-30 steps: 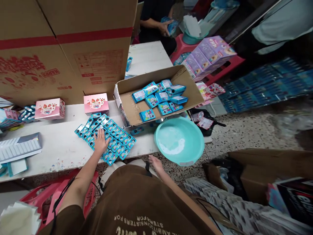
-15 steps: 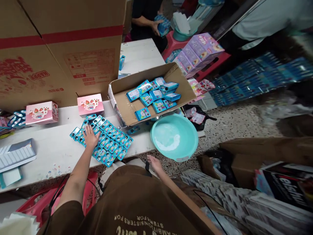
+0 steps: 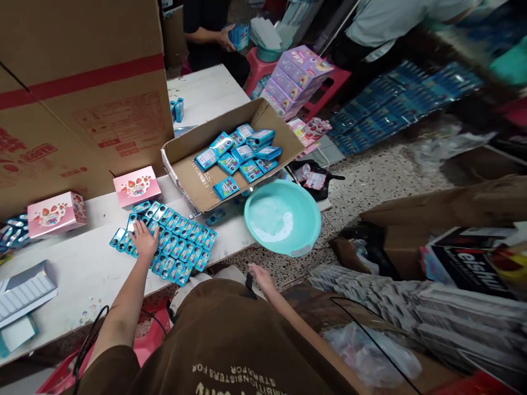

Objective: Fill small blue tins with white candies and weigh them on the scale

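Blue blister packs [image 3: 177,244], flat in tight rows on white table, just beside open cardboard box.

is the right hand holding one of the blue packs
No, the right hand hangs open and empty below the table edge, while the left hand lies flat on the spread of blue packs.

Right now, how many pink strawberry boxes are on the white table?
2. One pink box stands just behind the spread of blue packs under the left hand; the other pink box sits farther left. More may be hidden off-frame.
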`<act>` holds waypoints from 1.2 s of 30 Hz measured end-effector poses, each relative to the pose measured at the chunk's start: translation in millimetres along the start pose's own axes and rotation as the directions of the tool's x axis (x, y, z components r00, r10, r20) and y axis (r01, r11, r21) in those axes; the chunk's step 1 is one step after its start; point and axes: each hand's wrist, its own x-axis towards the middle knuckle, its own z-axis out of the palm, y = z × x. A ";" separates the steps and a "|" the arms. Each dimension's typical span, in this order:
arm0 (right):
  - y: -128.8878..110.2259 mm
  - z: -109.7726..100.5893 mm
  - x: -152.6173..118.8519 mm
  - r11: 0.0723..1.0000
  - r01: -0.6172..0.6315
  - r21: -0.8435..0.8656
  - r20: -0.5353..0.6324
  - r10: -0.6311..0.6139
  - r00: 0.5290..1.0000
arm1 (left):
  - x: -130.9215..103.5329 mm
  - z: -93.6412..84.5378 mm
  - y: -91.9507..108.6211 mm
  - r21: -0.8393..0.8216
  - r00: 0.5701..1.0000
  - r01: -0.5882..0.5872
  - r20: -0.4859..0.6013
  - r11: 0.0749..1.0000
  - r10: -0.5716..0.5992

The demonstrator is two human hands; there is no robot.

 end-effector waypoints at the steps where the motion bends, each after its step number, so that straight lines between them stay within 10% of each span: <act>1: 0.5 -0.2 -1.1 1.000 -0.005 0.007 -0.005 0.005 1.000 | 1.0 -0.6 0.3 0.011 1.000 -0.008 -0.008 1.000 0.008; 8: -0.4 1.0 -12.0 0.998 -0.048 0.046 -0.030 0.050 0.998 | 30.3 -20.0 5.8 -0.062 0.997 0.044 -0.054 0.997 -0.048; 16: -1.0 -0.1 -25.2 0.995 -0.059 0.086 -0.049 0.064 0.997 | 69.0 -18.4 0.1 0.008 0.944 -0.289 0.170 0.957 0.283; 36: -6.2 -7.5 -22.4 0.993 -0.082 0.087 -0.020 0.084 0.996 | 46.0 -11.4 3.8 0.050 0.955 -0.277 0.122 0.959 0.270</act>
